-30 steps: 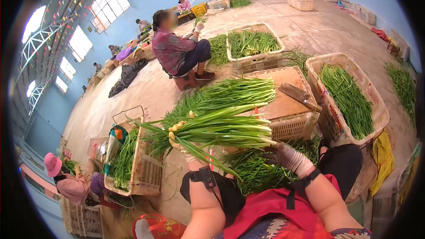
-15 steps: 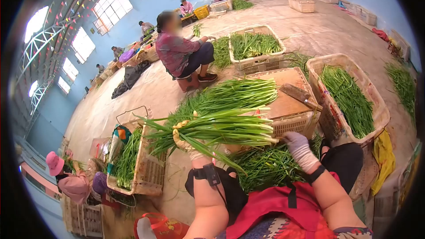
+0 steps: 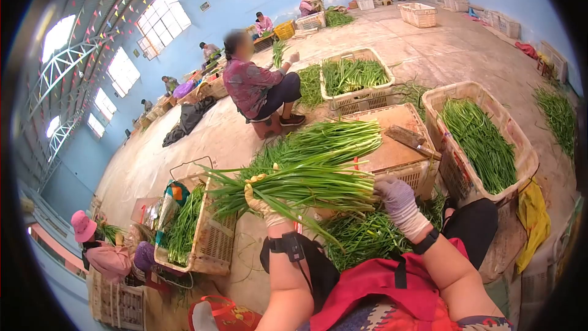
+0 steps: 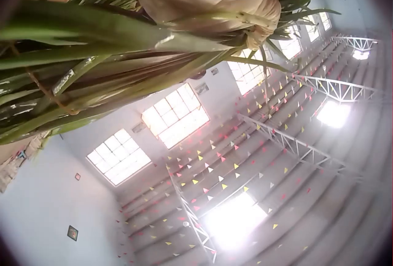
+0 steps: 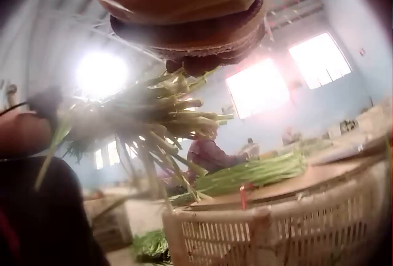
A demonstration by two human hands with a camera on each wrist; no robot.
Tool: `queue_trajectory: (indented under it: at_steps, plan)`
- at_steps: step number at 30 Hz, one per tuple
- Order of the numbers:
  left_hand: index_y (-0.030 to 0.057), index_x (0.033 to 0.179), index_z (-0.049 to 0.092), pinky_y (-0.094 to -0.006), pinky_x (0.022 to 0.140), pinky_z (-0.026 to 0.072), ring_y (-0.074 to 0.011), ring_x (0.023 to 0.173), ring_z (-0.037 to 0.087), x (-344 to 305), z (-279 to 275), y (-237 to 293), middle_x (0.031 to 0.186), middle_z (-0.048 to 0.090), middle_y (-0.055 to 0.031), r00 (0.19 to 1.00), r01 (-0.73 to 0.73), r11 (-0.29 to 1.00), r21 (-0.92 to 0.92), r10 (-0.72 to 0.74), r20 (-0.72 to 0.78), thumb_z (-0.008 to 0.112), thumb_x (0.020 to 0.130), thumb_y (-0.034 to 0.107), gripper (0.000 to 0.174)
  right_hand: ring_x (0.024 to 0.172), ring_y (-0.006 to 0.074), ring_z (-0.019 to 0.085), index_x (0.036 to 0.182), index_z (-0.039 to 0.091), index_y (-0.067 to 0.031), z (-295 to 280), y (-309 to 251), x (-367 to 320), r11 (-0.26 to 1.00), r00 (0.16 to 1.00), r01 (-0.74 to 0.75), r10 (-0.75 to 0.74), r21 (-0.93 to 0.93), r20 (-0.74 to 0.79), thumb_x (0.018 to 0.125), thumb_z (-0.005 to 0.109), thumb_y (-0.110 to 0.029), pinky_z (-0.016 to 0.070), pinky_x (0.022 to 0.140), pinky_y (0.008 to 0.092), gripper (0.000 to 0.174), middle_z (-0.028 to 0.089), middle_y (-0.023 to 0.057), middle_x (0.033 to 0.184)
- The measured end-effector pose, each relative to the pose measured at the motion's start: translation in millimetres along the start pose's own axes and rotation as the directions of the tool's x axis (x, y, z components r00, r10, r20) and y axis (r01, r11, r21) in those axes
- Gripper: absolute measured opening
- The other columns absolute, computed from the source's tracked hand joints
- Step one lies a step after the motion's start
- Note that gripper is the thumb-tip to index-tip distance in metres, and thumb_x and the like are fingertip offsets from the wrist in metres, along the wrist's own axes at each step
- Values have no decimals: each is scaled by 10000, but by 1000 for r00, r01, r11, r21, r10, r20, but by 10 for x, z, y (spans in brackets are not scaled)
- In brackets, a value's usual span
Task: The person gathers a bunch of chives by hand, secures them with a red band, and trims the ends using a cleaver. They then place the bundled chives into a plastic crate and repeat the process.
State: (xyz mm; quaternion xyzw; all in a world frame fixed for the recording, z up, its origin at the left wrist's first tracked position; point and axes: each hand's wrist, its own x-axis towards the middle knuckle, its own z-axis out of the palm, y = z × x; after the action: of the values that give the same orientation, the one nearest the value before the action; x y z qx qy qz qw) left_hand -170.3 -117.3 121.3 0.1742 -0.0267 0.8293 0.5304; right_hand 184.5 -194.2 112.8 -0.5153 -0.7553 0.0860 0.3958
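Observation:
My left hand (image 3: 262,203), in a pale yellow glove, grips a thick bunch of green chives (image 3: 312,185) round its leafy part. The bunch lies sideways in the air, with long leaves drooping to the left and pale stalk ends to the right. In a whitish glove, my right hand (image 3: 397,199) is at those pale ends, palm hidden. The right wrist view shows its dark fingertips (image 5: 196,64) right at the stalk ends (image 5: 184,109); whether they pinch a stalk I cannot tell. Another pile of chives (image 3: 334,141) lies just beyond on a board (image 3: 398,124) over a crate.
A wooden-handled tool (image 3: 413,141) rests on the board. Crates of chives stand right (image 3: 517,129), behind (image 3: 361,99) and left (image 3: 214,242). Loose chives (image 3: 373,236) lie on the floor before my knees. A seated person (image 3: 257,86) works across from me; others sit farther off.
The right hand has swung from below the stalk ends, out to the right, then back in against them. The left hand keeps its grip on the bunch. The head view has turned slightly.

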Motion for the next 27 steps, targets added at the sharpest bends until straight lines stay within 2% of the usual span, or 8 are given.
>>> queue_trajectory:
  at_steps: [4,9,11,14,15,19,26,27]
  plan:
    - [130,875,676,-641,1111,342,-209,816,657,95,-54,-63,824,671,-17,1000,5,998,66,-6,2,574,877,219,135,936,344,669,906,742,-129,256,890,-327,930,948,-257,296,-261,121,868,637,-186,539,758,430,126,690,170,965]
    - [124,840,675,-645,1092,355,-219,772,659,221,-233,-22,800,679,-27,1000,29,1000,-2,-29,5,568,874,228,153,1305,344,523,1364,583,-92,419,1550,-917,672,223,-299,739,-677,635,808,699,-502,415,1080,443,701,546,179,1414]
    - [123,825,683,-642,1107,336,-233,742,672,227,-289,-25,790,697,-38,999,30,998,-56,-32,-33,579,867,244,165,1290,339,531,1522,342,-76,521,1349,-705,853,573,-504,446,-134,687,868,649,-428,422,1068,393,804,463,240,1463]
    - [118,831,690,-650,1119,317,-236,776,688,301,-434,3,808,706,-42,997,75,995,-67,-73,29,585,866,248,171,972,233,639,1415,481,-51,996,1282,-316,442,723,-644,85,624,686,902,666,-273,531,808,317,589,638,140,1211]
    - [138,836,748,-627,1184,208,-205,776,692,302,-398,-4,851,745,3,995,58,998,33,-61,78,666,863,252,143,886,197,651,1373,534,-48,757,706,10,-4,615,-778,200,628,763,893,686,-247,531,767,307,541,689,105,1113]
    - [139,816,717,-636,1144,274,-208,797,674,353,-482,41,822,717,-2,996,18,997,79,-25,83,638,862,222,123,755,104,618,1103,720,-12,900,522,283,468,692,-716,375,519,617,838,795,-189,508,707,266,327,719,16,896]
    - [137,907,678,-658,1037,407,-221,827,652,290,-544,-54,873,675,-29,987,-58,997,60,66,-144,611,854,220,119,823,194,676,1084,725,-5,1165,1088,-212,342,568,-814,639,470,518,861,745,-285,525,758,313,358,741,90,910]
    - [132,905,681,-653,1035,412,-224,827,654,304,-526,-38,868,679,-33,994,-52,998,45,56,-97,607,857,226,129,876,235,692,1082,734,-34,1135,1254,-342,638,633,-748,607,181,480,866,722,-342,531,781,349,376,743,114,944]
